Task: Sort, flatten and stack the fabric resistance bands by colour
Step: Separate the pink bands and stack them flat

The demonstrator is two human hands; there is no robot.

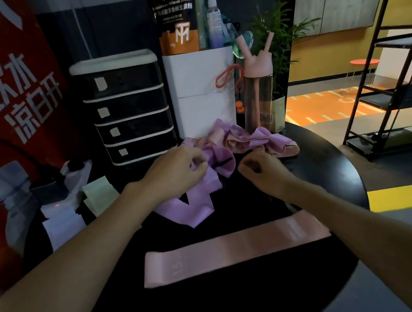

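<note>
Nearest to us, at six o'clock on the round black table (329, 167), the pink band (236, 250) lies flat and straight, which we read as the start of the pink stack, set near the edge to leave the middle free for sorting. Beyond it, toward eleven o'clock, our left hand (176, 172) is curled with its fingers pinched on the purple band (192, 203), which lies folded and twisted beneath it; we judge the grip is there to pull this one clear so it can be smoothed. Our right hand (263, 170), at one o'clock, hovers with fingers loosely curled just short of the cloth, and we cannot tell whether it holds anything. Farther off at twelve o'clock sits the tangled heap of bands (249, 140), purple and pink knotted together, still to be sorted. Behind the heap the pink bottle (259, 93) and the white box (202, 92) stand close, touching or nearly touching the cloth, so a hard tug could tip the bottle. At ten o'clock the drawer unit (127, 108) and the paper clutter (96, 196) at nine o'clock crowd that side.
</note>
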